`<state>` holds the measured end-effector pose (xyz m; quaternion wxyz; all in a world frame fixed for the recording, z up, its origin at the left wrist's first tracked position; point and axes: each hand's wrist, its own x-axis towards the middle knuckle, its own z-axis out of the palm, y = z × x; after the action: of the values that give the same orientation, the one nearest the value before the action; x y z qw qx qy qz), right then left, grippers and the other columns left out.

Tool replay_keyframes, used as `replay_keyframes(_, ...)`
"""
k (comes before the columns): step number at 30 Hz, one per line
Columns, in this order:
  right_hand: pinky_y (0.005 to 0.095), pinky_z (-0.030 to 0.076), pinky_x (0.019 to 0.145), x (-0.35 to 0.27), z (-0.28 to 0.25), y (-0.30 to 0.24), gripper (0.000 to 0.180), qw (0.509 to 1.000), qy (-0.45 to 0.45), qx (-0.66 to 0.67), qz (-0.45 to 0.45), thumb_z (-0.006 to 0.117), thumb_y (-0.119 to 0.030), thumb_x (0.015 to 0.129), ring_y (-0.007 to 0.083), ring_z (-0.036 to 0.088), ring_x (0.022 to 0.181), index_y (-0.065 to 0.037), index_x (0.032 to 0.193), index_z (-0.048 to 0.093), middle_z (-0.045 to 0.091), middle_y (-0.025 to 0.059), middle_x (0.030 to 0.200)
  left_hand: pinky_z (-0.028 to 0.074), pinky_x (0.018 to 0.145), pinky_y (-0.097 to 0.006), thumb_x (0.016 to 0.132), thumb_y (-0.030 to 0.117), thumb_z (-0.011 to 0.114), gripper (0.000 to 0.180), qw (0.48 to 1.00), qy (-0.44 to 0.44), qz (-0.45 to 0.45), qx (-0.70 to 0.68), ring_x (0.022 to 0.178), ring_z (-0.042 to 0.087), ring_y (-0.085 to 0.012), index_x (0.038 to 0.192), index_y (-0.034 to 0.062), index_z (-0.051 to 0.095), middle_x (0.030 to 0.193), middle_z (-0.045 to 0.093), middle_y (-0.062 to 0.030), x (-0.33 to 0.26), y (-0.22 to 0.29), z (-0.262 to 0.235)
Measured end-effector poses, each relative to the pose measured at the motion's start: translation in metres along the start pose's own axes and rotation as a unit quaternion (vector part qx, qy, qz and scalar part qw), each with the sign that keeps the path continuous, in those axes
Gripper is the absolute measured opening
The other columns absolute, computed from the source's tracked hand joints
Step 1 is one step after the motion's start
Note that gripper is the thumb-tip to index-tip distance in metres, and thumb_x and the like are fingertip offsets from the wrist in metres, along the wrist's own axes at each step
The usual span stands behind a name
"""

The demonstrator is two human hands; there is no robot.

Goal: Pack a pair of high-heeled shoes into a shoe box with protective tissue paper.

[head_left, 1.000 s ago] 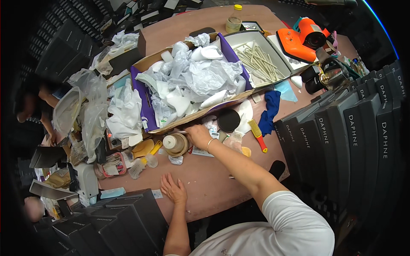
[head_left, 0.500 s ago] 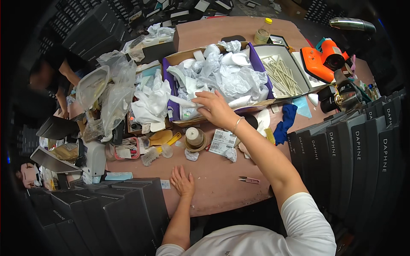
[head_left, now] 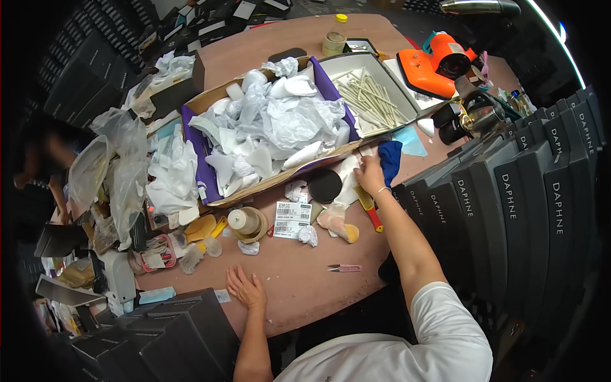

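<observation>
The person's right hand (head_left: 370,173) is extended to the right-hand part of the bench (head_left: 299,293), just below the lower right corner of the cardboard box (head_left: 210,102), where it rests on white paper (head_left: 347,181) beside a blue cloth (head_left: 389,160). Its fingers are curled down onto the paper, but whether they actually pinch it cannot be told from this view. The left hand (head_left: 247,290) lies flat near the bench's near edge, fingers spread and holding nothing; it appears to serve as a brace while the body leans toward the far reach. The box, lined with purple flaps, is heaped with crumpled white tissue (head_left: 280,124), which suggests it serves as the stock of wrapping material, kept central within arm's reach. A black round disc (head_left: 324,184) sits just left of the right hand, touching the paper's edge. A yellow and red brush (head_left: 368,207) lies beside the right wrist. Printed labels (head_left: 291,219) and a tape roll (head_left: 247,223) sit mid-bench. Small pink snips (head_left: 344,268) lie apart nearer the near edge. A grey tray of pale sticks (head_left: 369,99) adjoins the box toward the far right. Black shoeboxes (head_left: 534,210) stand in a row off the right edge.
</observation>
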<state>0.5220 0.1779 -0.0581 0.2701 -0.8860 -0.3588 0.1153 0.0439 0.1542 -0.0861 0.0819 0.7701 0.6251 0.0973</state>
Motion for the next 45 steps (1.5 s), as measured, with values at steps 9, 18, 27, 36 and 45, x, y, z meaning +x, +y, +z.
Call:
replay_keyframes(9,0.0427,0.047,0.091,-0.002,0.011,-0.043,0.082,0.986,-0.098,-0.091,0.097,0.087,-0.024,0.061,0.0386,0.058,0.107,-0.006,0.127,0.041,0.057,0.0236,0.115,0.022,0.108,-0.053,0.084,0.025,0.060,0.058,1.000,-0.009,-0.001,0.011,0.135,0.029,-0.0357,0.134,0.0045,0.043,0.144,0.034,-0.0185,0.001,-0.002,-0.002)
replay_keyframes(18,0.0411,0.049,0.087,-0.032,0.026,-0.028,0.093,0.995,0.015,0.030,0.091,0.081,-0.007,0.063,0.0391,0.061,0.098,-0.013,0.141,0.031,0.061,0.0238,0.108,0.020,0.109,-0.051,0.084,0.024,0.060,0.058,1.000,-0.010,-0.005,-0.011,0.136,0.028,-0.0349,0.136,0.0048,0.043,0.143,0.035,-0.0180,0.005,0.004,-0.006)
replay_keyframes(27,0.0354,0.045,0.084,-0.088,-0.070,-0.132,0.018,0.935,0.193,0.236,-0.183,0.052,-0.011,0.097,0.0281,0.057,0.095,0.000,0.108,0.062,0.060,0.0142,0.102,0.021,0.108,-0.053,0.084,0.029,0.061,0.058,1.000,0.002,-0.005,-0.009,0.135,0.028,-0.0342,0.134,0.0059,0.044,0.143,0.035,-0.0174,-0.004,-0.006,-0.002)
replay_keyframes(36,0.0439,0.050,0.072,-0.091,-0.044,-0.237,0.020,0.929,-0.104,0.086,-0.344,0.063,-0.014,0.082,0.0346,0.062,0.083,-0.004,0.099,0.061,0.063,0.0171,0.094,0.026,0.105,-0.051,0.082,0.026,0.067,0.060,0.995,-0.012,-0.039,-0.090,0.130,0.034,-0.0342,0.134,0.0065,0.045,0.136,0.041,-0.0170,0.010,0.008,-0.026)
replay_keyframes(45,0.0450,0.046,0.081,-0.184,0.036,-0.111,0.039,0.917,-0.169,-0.168,-0.320,0.067,-0.021,0.076,0.0341,0.057,0.096,-0.010,0.112,0.059,0.060,0.0136,0.104,0.046,0.082,-0.040,0.074,0.014,0.075,0.044,0.949,0.008,-0.033,-0.312,0.094,0.055,-0.0336,0.112,0.0043,0.053,0.102,0.057,-0.0150,0.070,0.040,-0.006)
